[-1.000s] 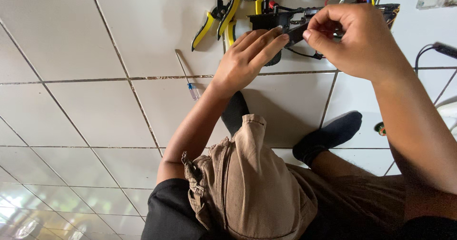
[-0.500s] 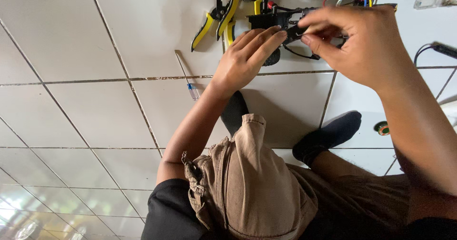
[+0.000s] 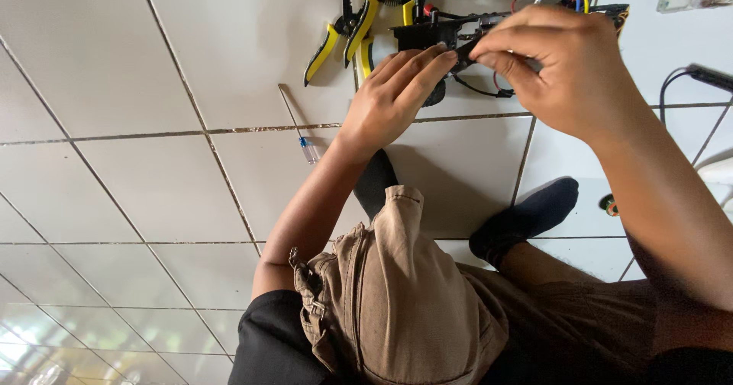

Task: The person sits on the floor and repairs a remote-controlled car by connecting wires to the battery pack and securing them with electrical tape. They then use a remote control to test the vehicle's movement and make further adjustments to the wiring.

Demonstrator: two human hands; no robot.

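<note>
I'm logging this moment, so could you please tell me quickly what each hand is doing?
Left hand: open, fingers resting on the small black chassis.
Right hand: pinched shut on a small black part.

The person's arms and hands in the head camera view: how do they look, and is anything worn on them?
Both arms are bare from the hands up to where the picture cuts them off. The left hand and the right hand have no gloves, and no ring, watch or bracelet shows. No sleeve reaches either forearm. The fingernails are short and unpainted. Near the left upper arm, only dark clothing shows.
</note>
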